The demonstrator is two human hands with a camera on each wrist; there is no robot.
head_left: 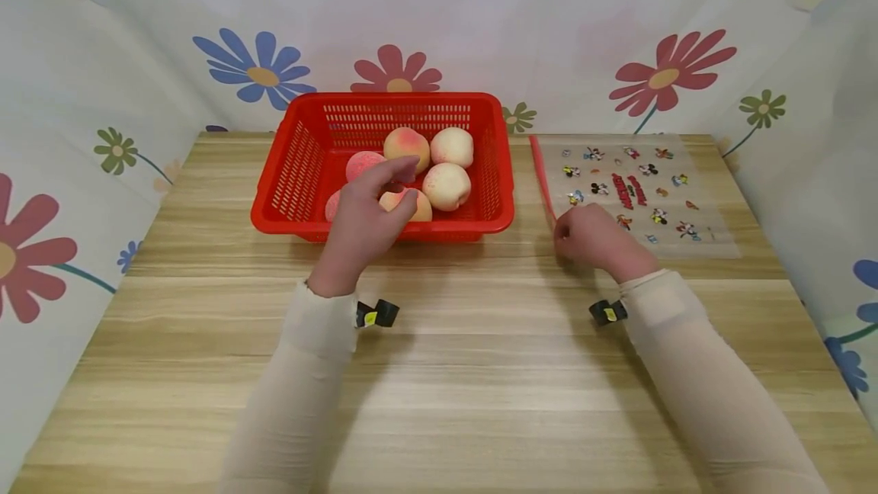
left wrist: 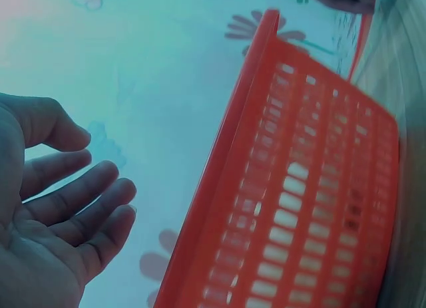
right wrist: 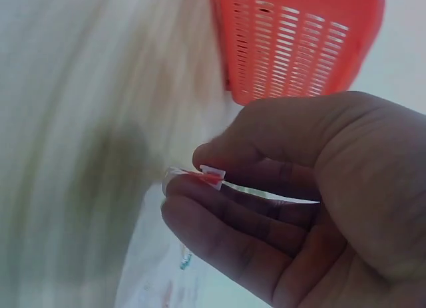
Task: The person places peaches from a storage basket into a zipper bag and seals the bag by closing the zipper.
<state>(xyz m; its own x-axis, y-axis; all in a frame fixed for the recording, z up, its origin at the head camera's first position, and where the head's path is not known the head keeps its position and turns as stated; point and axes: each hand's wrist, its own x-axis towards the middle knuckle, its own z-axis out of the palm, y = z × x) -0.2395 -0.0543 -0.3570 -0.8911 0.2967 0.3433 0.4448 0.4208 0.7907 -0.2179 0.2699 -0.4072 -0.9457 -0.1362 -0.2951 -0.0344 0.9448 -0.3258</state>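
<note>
My left hand (head_left: 363, 219) hovers above the near side of a red plastic basket (head_left: 398, 101), thumb and fingers loosely curved with nothing between them. Inside the basket lie several peaches, among them a pale peach (head_left: 447, 187) and a yellow-pink peach (head_left: 406, 145); the hand partly hides others. Over on the right, a clear zip bag (head_left: 686, 200) with cartoon prints lies flat, its red zip strip (head_left: 541, 174) facing the basket. My right hand (head_left: 604, 241) pinches the near end of that strip; the right wrist view shows the bag's corner (right wrist: 213, 177) between thumb and fingertips.
A wood-grain table (head_left: 480, 380) carries everything. Behind it and at both sides hangs a white curtain (head_left: 549, 36) printed with flowers. The basket stands near the table's back edge, left of the bag. Small black cameras sit at both wrists.
</note>
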